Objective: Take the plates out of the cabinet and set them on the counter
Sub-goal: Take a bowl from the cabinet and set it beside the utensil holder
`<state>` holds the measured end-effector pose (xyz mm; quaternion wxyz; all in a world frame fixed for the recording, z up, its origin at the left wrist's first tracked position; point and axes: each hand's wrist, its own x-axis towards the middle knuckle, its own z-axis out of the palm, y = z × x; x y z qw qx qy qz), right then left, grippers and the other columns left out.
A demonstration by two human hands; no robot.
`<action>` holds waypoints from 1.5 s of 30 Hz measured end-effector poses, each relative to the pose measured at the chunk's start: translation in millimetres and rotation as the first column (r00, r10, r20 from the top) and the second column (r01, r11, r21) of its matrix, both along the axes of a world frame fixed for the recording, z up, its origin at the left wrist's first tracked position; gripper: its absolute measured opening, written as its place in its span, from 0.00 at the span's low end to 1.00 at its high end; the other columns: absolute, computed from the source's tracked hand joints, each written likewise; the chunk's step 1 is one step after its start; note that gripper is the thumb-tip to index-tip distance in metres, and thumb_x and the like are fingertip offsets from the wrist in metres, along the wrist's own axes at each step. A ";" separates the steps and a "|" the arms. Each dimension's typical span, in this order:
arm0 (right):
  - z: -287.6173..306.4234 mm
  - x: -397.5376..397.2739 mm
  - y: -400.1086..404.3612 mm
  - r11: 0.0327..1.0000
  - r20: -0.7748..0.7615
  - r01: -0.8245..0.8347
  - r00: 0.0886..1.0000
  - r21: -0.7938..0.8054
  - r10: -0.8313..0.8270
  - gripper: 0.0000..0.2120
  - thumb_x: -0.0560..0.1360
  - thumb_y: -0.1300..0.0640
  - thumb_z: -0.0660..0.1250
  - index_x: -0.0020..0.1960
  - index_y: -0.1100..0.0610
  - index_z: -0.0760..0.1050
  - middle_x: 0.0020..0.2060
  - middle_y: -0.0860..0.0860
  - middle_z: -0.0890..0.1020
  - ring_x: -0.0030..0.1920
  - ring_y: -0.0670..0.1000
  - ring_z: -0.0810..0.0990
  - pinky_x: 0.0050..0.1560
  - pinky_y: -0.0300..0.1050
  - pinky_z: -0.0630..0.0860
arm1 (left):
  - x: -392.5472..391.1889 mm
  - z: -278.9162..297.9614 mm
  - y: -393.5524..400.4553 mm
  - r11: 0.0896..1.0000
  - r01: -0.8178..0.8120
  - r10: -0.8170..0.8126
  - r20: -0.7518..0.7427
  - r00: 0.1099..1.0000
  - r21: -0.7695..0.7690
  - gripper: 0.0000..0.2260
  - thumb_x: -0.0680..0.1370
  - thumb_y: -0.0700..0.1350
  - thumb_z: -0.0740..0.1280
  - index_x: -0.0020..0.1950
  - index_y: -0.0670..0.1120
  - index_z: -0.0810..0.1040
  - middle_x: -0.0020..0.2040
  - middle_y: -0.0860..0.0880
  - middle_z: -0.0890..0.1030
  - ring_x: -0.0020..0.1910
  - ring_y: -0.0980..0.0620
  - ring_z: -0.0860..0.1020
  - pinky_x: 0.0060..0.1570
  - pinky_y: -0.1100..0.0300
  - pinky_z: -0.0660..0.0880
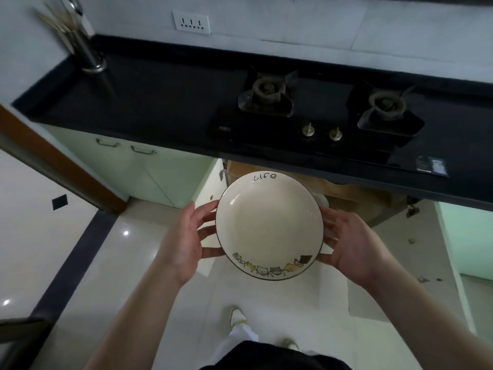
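A cream plate (268, 222) with a dark rim, the word "life" and small cat drawings is held level in front of me, below the edge of the black counter (160, 102). My left hand (186, 244) grips its left rim and my right hand (352, 244) grips its right rim. Behind the plate the lower cabinet (344, 198) stands open, with a wooden interior. A bit of another white dish (322, 200) shows just behind the plate's right edge.
A two-burner gas hob (320, 113) with two knobs fills the right half of the counter. A steel utensil holder (88, 54) stands at the counter's far left. Shut pale green cabinet doors (128, 166) lie left of the opening. My feet stand on glossy floor tiles.
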<state>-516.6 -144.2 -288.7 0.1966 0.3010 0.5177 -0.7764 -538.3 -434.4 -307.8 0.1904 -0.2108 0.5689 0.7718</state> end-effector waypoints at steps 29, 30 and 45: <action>43.3 75.8 -105.2 0.900 -0.119 -0.415 0.908 -0.132 0.401 0.18 0.79 0.49 0.55 0.59 0.54 0.80 0.62 0.58 0.77 0.59 0.59 0.77 0.44 0.59 0.81 | 195.6 76.5 -82.1 0.855 -0.476 0.487 0.001 0.873 -0.205 0.23 0.84 0.55 0.50 0.52 0.51 0.85 0.52 0.48 0.85 0.50 0.44 0.83 0.37 0.47 0.81; 43.5 74.3 -123.8 0.895 -0.116 -0.427 0.903 -0.129 0.414 0.18 0.80 0.49 0.55 0.60 0.54 0.79 0.63 0.58 0.77 0.58 0.58 0.76 0.43 0.58 0.81 | 199.3 77.0 -97.5 0.849 -0.486 0.498 0.007 0.867 -0.209 0.22 0.85 0.54 0.51 0.54 0.51 0.84 0.53 0.47 0.85 0.51 0.44 0.83 0.37 0.47 0.81; 47.9 60.7 -330.6 0.836 -0.096 -0.537 0.843 -0.114 0.529 0.17 0.76 0.53 0.58 0.58 0.56 0.80 0.56 0.54 0.80 0.55 0.55 0.77 0.40 0.55 0.81 | 220.9 77.7 -276.3 0.779 -0.591 0.614 0.059 0.787 -0.210 0.16 0.82 0.48 0.57 0.63 0.46 0.79 0.60 0.44 0.81 0.58 0.44 0.79 0.45 0.42 0.81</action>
